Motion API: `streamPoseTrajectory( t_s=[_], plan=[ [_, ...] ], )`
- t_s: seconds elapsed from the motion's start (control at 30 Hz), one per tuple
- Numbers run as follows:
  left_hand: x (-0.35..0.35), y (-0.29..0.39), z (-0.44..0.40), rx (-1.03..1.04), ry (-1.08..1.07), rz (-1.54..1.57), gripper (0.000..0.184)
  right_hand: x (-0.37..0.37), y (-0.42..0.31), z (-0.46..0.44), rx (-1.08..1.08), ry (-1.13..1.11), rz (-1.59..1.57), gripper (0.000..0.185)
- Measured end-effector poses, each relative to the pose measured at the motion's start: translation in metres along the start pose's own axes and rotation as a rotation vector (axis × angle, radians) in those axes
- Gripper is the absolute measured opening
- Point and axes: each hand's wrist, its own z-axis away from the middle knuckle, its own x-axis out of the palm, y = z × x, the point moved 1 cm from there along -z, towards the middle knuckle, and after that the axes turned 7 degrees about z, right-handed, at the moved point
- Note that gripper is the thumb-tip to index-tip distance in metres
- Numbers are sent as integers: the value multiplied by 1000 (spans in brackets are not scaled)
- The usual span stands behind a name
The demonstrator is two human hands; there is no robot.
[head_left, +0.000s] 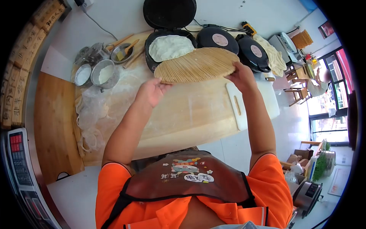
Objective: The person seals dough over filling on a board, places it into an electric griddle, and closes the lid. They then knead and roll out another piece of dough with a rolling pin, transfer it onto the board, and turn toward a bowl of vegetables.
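A woven reed tray [196, 66], oval from this angle, is held out in front of me at a tilt over the back of the board. My left hand [151, 92] grips its near left edge, the fingers partly tucked at the rim. At the right end, my right hand [242, 77] has the thumb on top and the other fingers below. Just behind the tray, a sheet of white dough [170, 47] lies in an electric griddle [151, 65] whose lid [169, 13] stands raised. The tray hides the dough's near right part.
Two closed griddles [217, 37] [252, 52] stand to the right, with folded dough [272, 55] beyond them. A white cutting board [253, 105] lies on the floured wooden worktop [183, 110]. Bowls of white powder [105, 74] and an oil bowl with a brush [124, 52] sit at back left.
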Motion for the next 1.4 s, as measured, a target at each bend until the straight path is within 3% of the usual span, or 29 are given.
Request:
streamPoseTrajectory(
  t_s=[0.03, 0.07, 0.13, 0.17, 0.27, 0.37, 0.5, 0.57, 0.8, 0.9, 1.0, 1.1, 1.2, 1.4],
  plan=[
    [-6, -11, 23, -13, -80, -70, 40, 13, -30, 55, 181, 64, -253, 41],
    [-11, -19, 41, -22, -166, -137, 39, 2, -19, 81, 100, 40, -71, 42],
    [-16, -25, 76, -137, -272, -157, 40, -13, -8, 129, 115, 99, -145, 45],
    [-19, -26, 83, -194, -322, -167, 41, -13, -8, 153, 206, 185, -401, 46],
    [-37, -14, 78, -321, -357, -738, 40, -41, 27, 208, 198, 263, -423, 47],
    [-36, 15, 30, 273, -394, -1483, 36, -74, 73, 242, 247, 237, -383, 53],
    [-1, 42, -75, 991, -415, -1913, 37, -94, 114, 258, 310, 192, -341, 53],
    [21, 44, -124, 1090, -460, -2119, 39, -97, 127, 260, 339, 203, -341, 53],
    [54, 25, -226, 950, -1034, -2466, 50, -98, 156, 253, 413, 228, -395, 55],
    [55, 21, -243, 801, -1138, -2628, 50, -102, 161, 250, 418, 216, -427, 55],
    [62, 40, -232, 724, -1136, -2739, 47, -102, 169, 251, 444, 237, -435, 56],
    [50, 42, -224, 807, -1164, -2475, 49, -104, 180, 248, 466, 241, -439, 57],
    [42, 23, -237, 1016, -955, -2339, 50, -100, 182, 244, 469, 229, -451, 58],
    [51, 3, -261, 889, -929, -2574, 55, -102, 176, 236, 476, 203, -465, 58]
  ],
)
